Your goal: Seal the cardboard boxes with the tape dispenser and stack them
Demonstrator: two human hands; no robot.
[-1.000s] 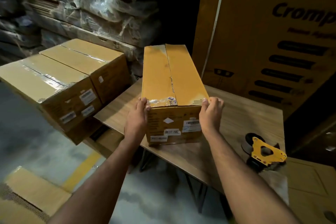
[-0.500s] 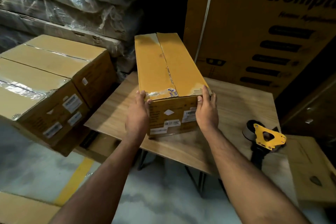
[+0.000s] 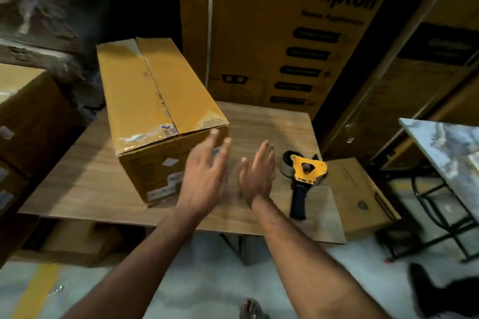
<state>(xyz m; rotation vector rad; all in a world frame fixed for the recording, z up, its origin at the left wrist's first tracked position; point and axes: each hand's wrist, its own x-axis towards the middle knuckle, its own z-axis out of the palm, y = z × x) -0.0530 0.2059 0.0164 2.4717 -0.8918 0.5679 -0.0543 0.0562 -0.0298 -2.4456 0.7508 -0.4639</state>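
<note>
**Box on the table, both hands free**

The box (image 3: 155, 111) stands on the wooden table (image 3: 259, 124), on its left half, with its long side running away from the camera. The two top flaps are closed and meet in a seam along the middle; near the front edge a piece of torn old tape lies across this seam. White labels are on the front face of the box.

The left hand (image 3: 204, 176) is just in front of the right front corner of the box, fingers straight and spread, holding nothing. Whether the fingertips touch the box I cannot tell, because the hand is blurred. The right hand (image 3: 258, 176) is right of the box and apart from it, above the table, fingers straight and together, also holding nothing.

The dispenser (image 3: 303, 176) lies on the table well to the right of the box, near the right hand but not touched. It has a yellow plate and a dark handle that points toward the camera.

Behind the box stands a big carton (image 3: 272, 33) printed "Crompton". Left of the box, beside the table, are more boxes (image 3: 26, 111).
</note>
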